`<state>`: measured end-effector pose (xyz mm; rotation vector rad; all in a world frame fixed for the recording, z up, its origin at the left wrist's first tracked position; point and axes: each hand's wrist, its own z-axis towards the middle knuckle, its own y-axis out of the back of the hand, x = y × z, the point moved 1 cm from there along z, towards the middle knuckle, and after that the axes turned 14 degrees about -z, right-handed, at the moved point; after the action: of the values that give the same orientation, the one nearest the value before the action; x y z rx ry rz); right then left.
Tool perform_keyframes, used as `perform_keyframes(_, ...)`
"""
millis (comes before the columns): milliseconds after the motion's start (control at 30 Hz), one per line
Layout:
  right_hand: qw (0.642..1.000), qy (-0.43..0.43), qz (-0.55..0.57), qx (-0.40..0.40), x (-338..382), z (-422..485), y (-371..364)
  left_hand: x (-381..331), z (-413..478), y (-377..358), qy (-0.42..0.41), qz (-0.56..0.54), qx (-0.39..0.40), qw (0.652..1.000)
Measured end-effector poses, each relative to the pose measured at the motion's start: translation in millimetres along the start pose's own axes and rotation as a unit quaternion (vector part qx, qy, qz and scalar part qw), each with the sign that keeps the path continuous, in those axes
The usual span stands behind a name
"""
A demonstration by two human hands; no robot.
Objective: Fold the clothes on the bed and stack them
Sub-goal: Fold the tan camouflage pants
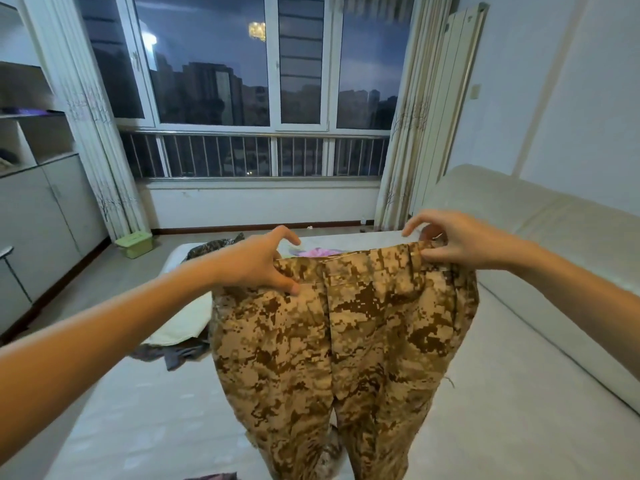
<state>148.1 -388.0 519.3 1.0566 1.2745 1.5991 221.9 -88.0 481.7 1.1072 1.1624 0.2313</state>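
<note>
- The left hand [258,263] pinches the left end of the waistband of the camouflage trousers [346,341], thumb on the front.
- The right hand [460,242] pinches the right end, fingers curled over the band.
- The trousers hang upright above the bed [138,410], legs reaching down toward its near part (waistband stretched flat between the hands).
- Far on the bed lie a pink garment [317,252] and a dark camouflage garment [214,245].

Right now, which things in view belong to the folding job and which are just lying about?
Job: camouflage trousers, held at the waistband by left hand and right hand; pink garment, grey garment and dark camouflage garment on the bed.
Lying about: green box on the floor; cabinet; radiator.
</note>
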Motion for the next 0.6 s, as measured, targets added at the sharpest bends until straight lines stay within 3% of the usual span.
perform_keyframes(100, 0.984, -0.015, 0.117, 0.136, 3, -7, 22, -10, -20, 28, 0.049, -0.021, 0.169, 0.984)
perform_keyframes(167, 0.974, -0.037, 0.152, 0.165, 7, -1, 25, -13, -21, 44, 0.127, -0.076, 0.253, 0.956)
perform_keyframes(200, 0.978, -0.064, 0.133, 0.147, 8, 9, 22, -14, -15, 48, 0.166, -0.094, 0.249, 0.95)
perform_keyframes(333, 0.979, -0.186, 0.027, 0.084, 31, 58, -5, -17, 11, 43, 0.256, -0.131, 0.112, 0.951)
perform_keyframes(467, 0.985, -0.161, 0.066, 0.019, 59, 75, -22, -17, 14, 30, 0.237, -0.403, 0.129, 0.874)
perform_keyframes(600, 0.992, -0.094, 0.076, -0.027, 81, 79, -21, -24, 16, 16, 0.2, -0.468, 0.046, 0.86)
